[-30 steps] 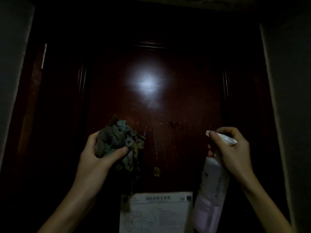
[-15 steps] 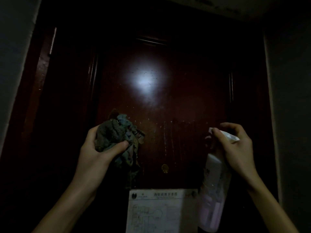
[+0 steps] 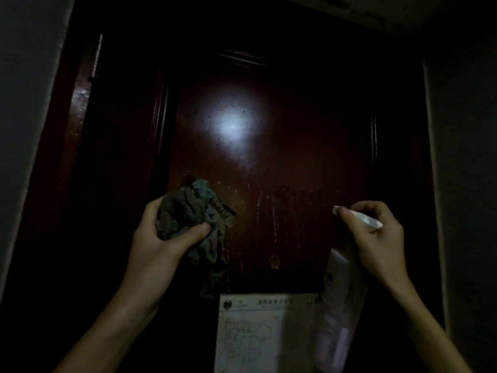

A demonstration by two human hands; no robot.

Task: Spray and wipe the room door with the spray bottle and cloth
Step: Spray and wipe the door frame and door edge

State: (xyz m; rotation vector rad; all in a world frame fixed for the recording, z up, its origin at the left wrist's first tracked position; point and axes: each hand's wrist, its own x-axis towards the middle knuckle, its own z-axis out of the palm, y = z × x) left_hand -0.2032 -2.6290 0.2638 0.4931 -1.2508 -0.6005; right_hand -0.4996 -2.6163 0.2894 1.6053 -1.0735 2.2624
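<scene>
A dark red wooden door (image 3: 282, 146) fills the view in dim light, with a bright glare spot above centre and wet streaks running down its middle panel. My left hand (image 3: 156, 238) grips a crumpled grey-green cloth (image 3: 193, 211) held close to the door, left of the streaks. My right hand (image 3: 376, 238) holds a white spray bottle (image 3: 338, 305) by its head, a finger on the trigger, nozzle pointing at the door. The bottle's body hangs below the hand.
A white paper notice with a floor plan (image 3: 258, 335) is stuck low on the door. A small brass peephole (image 3: 274, 261) sits above it. Pale walls (image 3: 29, 103) flank the door frame on both sides.
The view has shifted a little so the door sits further right and lower. Both hands have stayed at about the same height, and the wet streaks on the panel have grown longer.
</scene>
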